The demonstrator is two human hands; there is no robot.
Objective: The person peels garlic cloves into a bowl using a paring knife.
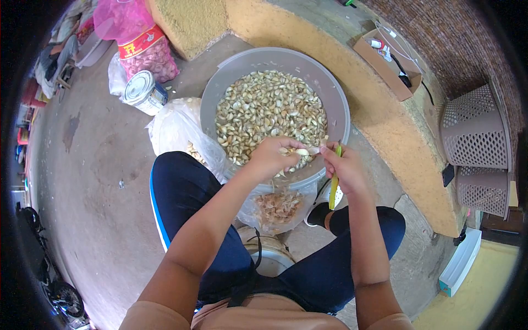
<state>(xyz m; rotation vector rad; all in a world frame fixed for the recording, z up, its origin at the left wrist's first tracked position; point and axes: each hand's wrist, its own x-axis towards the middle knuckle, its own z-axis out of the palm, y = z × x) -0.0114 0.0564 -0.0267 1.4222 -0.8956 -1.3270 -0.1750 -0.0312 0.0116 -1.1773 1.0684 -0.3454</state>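
Over the near rim of a large grey tub [339, 104], both my hands meet. Peeled garlic cloves [272, 107] fill much of the tub. My left hand [273, 159] is closed on a garlic clove [301, 152], pale and held at the fingertips. Beside it, my right hand [345, 168] grips a yellow-green knife [334, 190], and its thumb and finger pinch a bit of skin at the clove's end. The knife's blade is mostly hidden by the fingers. Below the tub, a plastic bag [247, 212] holds brown garlic skins [278, 208].
A white plastic bag [173, 129] with cloves leans left of the tub. Behind it stand a paint can [144, 91] and a pink mesh sack [151, 58]. A yellow ledge [379, 126] curves along the right, bearing a cardboard box [388, 71] and perforated baskets [476, 129].
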